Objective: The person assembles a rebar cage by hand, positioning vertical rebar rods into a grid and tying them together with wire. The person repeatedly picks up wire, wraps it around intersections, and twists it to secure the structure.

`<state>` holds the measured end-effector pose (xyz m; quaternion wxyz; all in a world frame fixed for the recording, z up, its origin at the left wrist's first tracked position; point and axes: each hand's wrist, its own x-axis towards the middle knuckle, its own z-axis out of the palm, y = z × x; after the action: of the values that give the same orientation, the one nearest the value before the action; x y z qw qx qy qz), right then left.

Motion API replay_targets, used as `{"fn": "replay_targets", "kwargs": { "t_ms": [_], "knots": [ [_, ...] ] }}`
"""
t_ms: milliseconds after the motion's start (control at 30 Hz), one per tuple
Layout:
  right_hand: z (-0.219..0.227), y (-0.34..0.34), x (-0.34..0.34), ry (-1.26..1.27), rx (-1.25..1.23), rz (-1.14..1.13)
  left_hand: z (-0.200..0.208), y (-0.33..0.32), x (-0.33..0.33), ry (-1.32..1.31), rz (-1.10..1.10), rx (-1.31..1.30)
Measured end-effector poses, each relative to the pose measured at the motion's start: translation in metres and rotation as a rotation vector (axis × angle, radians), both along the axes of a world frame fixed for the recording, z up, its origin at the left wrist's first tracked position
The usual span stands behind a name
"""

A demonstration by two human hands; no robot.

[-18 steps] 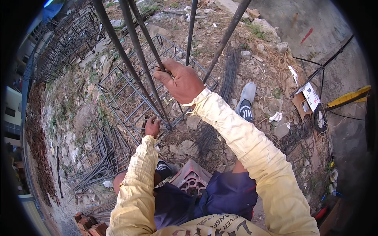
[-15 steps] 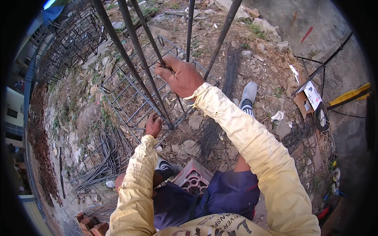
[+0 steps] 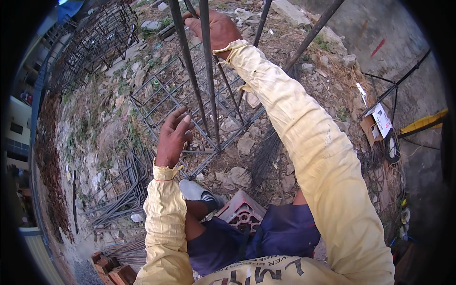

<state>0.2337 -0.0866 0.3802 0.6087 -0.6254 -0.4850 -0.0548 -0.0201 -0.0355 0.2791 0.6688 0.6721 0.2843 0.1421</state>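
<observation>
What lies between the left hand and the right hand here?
In the head view, two upright steel bars of the rebar cage pass between the left hand and right hand, with stony ground behind.

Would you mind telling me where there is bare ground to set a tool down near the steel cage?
Bare stony ground lies between the rebar cage and the grey shoe, below the left hand. Left of it, loose rods crowd the ground. The right hand grips the upright bars, leaving narrow gaps.

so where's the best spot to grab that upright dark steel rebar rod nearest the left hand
Grip the upright dark steel rebar rod on its bare mid-length, probably just above the flat rebar mesh grid, coming from the left where the left hand is open. The rod is thin and round, so fingers can wrap it; the right hand grips higher up.
</observation>
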Motion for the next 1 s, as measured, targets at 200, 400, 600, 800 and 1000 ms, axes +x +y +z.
{"fn": "replay_targets", "kwargs": {
  "t_ms": [200, 400, 600, 800, 1000],
  "knots": [
    [0.019, 0.042, -0.026, -0.090, -0.080, 0.092, 0.012, 0.016, -0.008, -0.089, 0.063, 0.072],
    [0.027, 0.068, -0.043, -0.235, -0.020, 0.228, 0.003, 0.026, -0.010, -0.111, 0.086, 0.156],
    [0.053, 0.063, -0.029, -0.160, -0.222, 0.330, 0.008, 0.026, -0.008, -0.170, 0.066, 0.199],
    [0.103, 0.068, -0.041, -0.215, -0.292, 0.205, 0.013, 0.027, -0.011, -0.177, 0.087, 0.216],
    [0.051, 0.103, -0.022, -0.345, -0.289, 0.183, 0.015, 0.028, -0.006, -0.188, 0.109, 0.240]
  ]
}}
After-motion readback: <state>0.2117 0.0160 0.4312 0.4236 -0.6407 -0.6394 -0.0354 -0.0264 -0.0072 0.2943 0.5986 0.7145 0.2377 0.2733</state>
